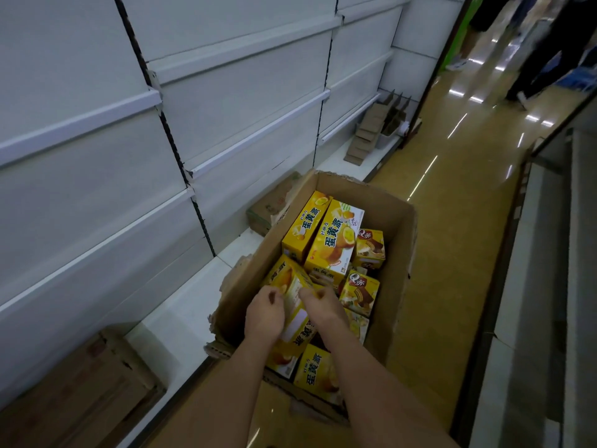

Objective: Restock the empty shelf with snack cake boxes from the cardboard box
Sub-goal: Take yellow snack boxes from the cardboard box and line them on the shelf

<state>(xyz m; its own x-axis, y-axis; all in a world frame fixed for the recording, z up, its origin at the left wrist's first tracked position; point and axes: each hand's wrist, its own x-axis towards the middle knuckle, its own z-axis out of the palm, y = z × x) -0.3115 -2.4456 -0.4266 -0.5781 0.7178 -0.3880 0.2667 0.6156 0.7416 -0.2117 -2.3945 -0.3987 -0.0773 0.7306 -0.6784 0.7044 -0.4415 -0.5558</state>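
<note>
Fingers of both hands seemingly curled round one yellow snack cake box, left hand, right hand, forearms angled into cardboard box

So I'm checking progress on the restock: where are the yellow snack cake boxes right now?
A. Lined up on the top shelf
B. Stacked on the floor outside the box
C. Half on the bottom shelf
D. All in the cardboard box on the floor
D: the yellow snack cake boxes all lie inside the cardboard box, where both hands grip one; the white shelves hold none.
</note>
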